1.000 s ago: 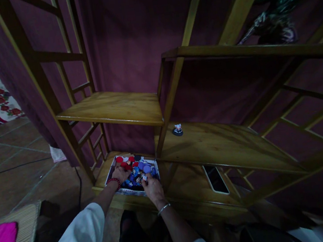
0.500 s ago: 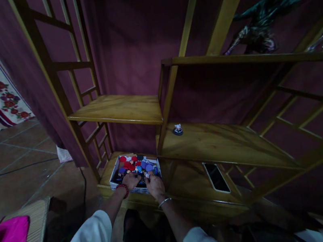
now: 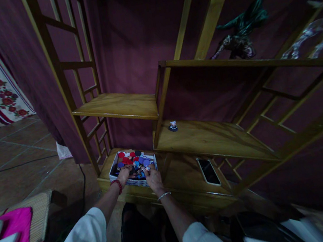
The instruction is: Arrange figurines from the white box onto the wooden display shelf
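A: What is the largest thing here?
B: The wooden shelf unit (image 3: 114, 106), standing against a dark purple backdrop (image 3: 124, 41).

A: And on its upper shelf (image 3: 216, 64)?
B: A green and brown figure (image 3: 236, 37), well apart from the left end, and a shiny, clear-looking figure (image 3: 316, 33) farther right.

A: Where is the box, then?
B: The open box (image 3: 139, 182) lies on the bottom shelf (image 3: 181, 171), toward the left end, its front wall just beside the front edge.

A: Anything else on that shelf?
B: A phone (image 3: 209, 172) with a dark screen and pale border, near the right end.

A: What are the hands doing?
B: Both reach into the box over its front wall. The left hand (image 3: 123, 176) touches dark pieces toward the left side; I can't tell whether its fingers are apart or together. The right hand (image 3: 155, 179) is by the right side, a small pale piece (image 3: 147, 167) at its fingertips. Whether the fingers clamp it, I can't tell.

A: Any smaller objects?
B: A little white-topped figurine (image 3: 173, 125) on a dark base, upright near the back left corner of the middle shelf (image 3: 207, 138).

A: And the smallest?
B: Inside the box, red discs (image 3: 121, 154) by the back left corner and purple discs (image 3: 146, 162) toward the right.
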{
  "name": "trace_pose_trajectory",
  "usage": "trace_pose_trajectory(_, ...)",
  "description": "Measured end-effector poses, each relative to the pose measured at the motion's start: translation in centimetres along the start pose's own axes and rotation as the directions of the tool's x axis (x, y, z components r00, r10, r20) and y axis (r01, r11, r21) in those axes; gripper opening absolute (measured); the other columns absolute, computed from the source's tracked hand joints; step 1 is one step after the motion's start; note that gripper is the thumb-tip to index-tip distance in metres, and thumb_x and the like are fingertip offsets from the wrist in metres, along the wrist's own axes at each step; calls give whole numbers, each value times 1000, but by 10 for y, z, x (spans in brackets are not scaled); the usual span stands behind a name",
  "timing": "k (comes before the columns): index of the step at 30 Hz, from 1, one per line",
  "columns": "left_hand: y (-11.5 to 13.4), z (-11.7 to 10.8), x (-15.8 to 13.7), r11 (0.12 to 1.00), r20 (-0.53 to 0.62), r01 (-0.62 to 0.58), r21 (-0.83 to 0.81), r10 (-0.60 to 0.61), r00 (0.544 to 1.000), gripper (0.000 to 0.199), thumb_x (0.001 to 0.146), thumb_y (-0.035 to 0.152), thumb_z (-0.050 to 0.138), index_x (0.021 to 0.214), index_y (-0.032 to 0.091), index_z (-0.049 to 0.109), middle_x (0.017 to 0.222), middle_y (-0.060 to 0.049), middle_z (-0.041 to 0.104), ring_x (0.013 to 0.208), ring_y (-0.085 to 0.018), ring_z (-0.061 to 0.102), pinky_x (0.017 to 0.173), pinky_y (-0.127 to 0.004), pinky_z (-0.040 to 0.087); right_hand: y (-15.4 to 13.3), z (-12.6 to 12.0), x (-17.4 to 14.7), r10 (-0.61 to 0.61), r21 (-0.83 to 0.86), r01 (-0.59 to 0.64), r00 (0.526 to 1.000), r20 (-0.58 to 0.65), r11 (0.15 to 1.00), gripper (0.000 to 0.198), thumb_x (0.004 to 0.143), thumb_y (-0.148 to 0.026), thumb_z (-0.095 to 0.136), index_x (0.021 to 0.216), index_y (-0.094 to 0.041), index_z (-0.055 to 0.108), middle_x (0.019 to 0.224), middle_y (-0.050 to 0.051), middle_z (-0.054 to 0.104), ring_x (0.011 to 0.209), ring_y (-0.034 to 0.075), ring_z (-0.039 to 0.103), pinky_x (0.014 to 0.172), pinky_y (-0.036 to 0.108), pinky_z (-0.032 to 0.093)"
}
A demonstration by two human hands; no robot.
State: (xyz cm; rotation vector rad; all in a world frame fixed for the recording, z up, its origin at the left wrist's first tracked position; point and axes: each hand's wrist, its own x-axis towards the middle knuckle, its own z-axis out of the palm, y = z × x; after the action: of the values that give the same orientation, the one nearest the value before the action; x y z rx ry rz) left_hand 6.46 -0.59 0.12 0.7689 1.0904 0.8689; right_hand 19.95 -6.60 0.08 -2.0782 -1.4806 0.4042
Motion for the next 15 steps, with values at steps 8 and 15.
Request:
trace_pose_trajectory(8, 2, 2, -33, 996, 62, 45, -75, -40, 997, 28, 80, 7, 37, 104, 10, 52, 79, -9, 65, 65, -14, 63, 60, -26, 51, -9, -4, -16, -8, 64, 11, 999, -51, 998, 23, 80, -23, 44, 99, -17, 55, 84, 6, 67, 78, 15, 63, 66, 20, 43)
trace_pose_trajectory(15, -6, 10, -55, 994, 54, 76, -80, -72, 996, 23, 80, 13, 43, 100, 11, 55, 79, -9, 66, 61, -14, 62, 58, -25, 51, -14, -17, -32, 48, 26, -47, 998, -39, 999, 26, 79, -30, 46, 101, -21, 56, 86, 4, 67, 81, 17, 62, 69, 22, 43)
